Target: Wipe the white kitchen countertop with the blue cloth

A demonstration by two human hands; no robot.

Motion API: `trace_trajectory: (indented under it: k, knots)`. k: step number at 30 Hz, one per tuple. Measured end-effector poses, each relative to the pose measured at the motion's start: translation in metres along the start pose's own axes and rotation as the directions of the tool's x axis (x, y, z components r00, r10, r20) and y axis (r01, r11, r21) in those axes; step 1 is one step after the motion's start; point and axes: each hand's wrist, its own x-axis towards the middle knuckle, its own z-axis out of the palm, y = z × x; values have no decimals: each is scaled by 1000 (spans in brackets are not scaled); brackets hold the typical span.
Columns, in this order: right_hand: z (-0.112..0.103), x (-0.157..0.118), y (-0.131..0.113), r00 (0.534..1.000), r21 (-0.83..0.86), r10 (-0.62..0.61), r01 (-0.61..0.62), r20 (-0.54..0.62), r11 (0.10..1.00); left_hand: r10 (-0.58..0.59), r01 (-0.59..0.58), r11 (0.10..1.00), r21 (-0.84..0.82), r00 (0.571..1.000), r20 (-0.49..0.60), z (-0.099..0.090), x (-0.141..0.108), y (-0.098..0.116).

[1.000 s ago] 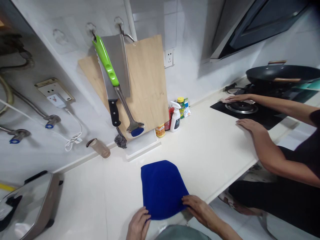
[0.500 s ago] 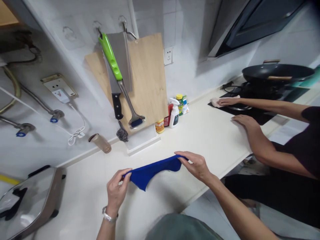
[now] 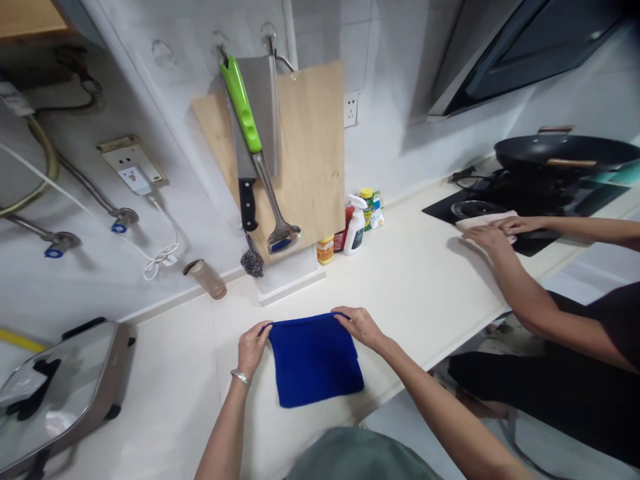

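Note:
A blue cloth (image 3: 318,363) is spread in a rough rectangle over the white counter (image 3: 405,280), its far edge pulled fairly straight. My left hand (image 3: 253,348) pinches the far left corner between thumb and fingers, and a silver watch or bracelet circles that wrist. At the far right corner, my right hand (image 3: 363,327) pinches the cloth too. Whether the cloth's near part rests fully on the counter is hard to tell.
Another person's hands (image 3: 493,237) hold a pale cloth at the edge of the black cooktop (image 3: 533,243), near a wok (image 3: 565,152). A spray bottle (image 3: 355,230), glass (image 3: 207,279) and lidded electric pan (image 3: 55,400) stand behind and left. Knives hang before a cutting board (image 3: 310,147).
The blue cloth, earlier bunched and hanging narrow between my hands, now lies opened out towards me. My hands are slightly closer together. The other person's hands have come together on the pale cloth.

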Motion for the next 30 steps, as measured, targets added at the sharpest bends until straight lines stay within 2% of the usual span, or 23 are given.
trace_trajectory:
  k: [3,7,11,13,15,20,23,27,30]
  knots:
    - [2,-19,1,1000,0,-5,5,12,1000,55,-55,998,11,997,62,-8,-15,-2]
    - [5,-67,3,997,23,-39,37,65,999,148,-152,988,10,973,180,-19,-60,-2]
    - [21,-118,12,989,-19,-78,81,125,997,273,-300,951,78,931,242,-7,-114,-11]
    - [30,-134,18,983,-57,-109,118,151,991,331,-374,918,133,906,265,3,-133,-16]
    - [36,-144,22,975,-76,-148,162,164,984,339,-389,905,170,903,262,11,-144,-19]
    - [37,-151,20,971,-105,-174,193,163,976,298,-343,921,185,926,231,12,-152,-17]
    - [35,-147,18,979,-126,-98,121,177,985,269,-317,934,165,927,261,6,-153,-15]
    - [46,-127,28,999,-173,50,-49,-1,984,206,-242,960,142,951,228,6,-141,-13]
    - [63,-105,38,984,-239,159,-175,-86,955,173,-203,970,135,963,208,23,-117,-8]
